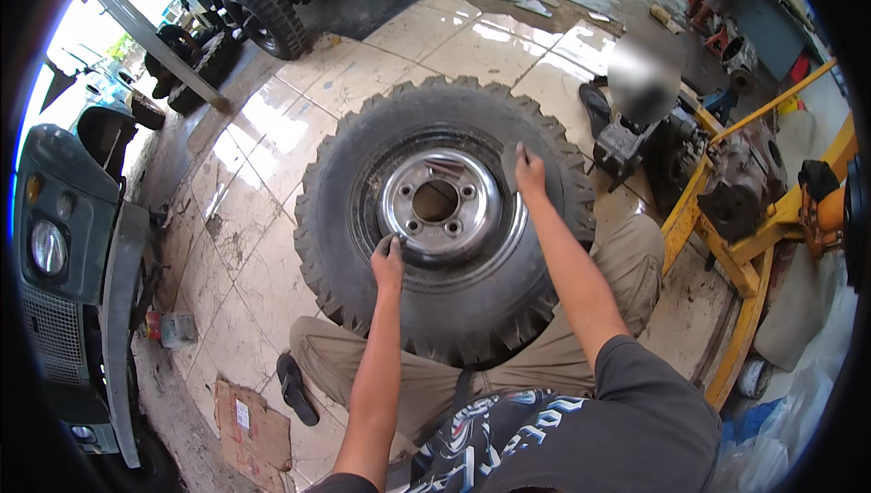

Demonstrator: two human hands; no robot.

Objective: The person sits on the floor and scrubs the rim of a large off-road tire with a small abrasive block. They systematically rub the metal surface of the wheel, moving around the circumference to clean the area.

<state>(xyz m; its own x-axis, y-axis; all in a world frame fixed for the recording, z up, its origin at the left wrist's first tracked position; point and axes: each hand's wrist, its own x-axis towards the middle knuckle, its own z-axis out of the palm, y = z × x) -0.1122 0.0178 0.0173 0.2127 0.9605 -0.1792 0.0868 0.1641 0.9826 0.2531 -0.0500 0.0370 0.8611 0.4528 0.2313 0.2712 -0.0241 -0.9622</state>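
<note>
A large off-road tyre [340, 162] with chunky tread lies flat on the floor between my legs. Its silver steel wheel rim [467, 237] has a round centre hole with several bolt holes around it. My left hand [388, 263] is closed at the near left edge of the rim, its fingertips dark; anything in them is too small to make out. Over the tyre's right sidewall, my right hand [530, 175] is closed on a thin grey flat piece [509, 166] beside the rim's edge. Its material cannot be told.
A yellow metal frame [744, 275] and greasy metal machine parts [626, 148] stand at the right. A green vehicle front [68, 239] is at the left, with another vehicle's wheel [263, 17] behind. A sandal [296, 390] and flattened cardboard [252, 439] lie near my left leg.
</note>
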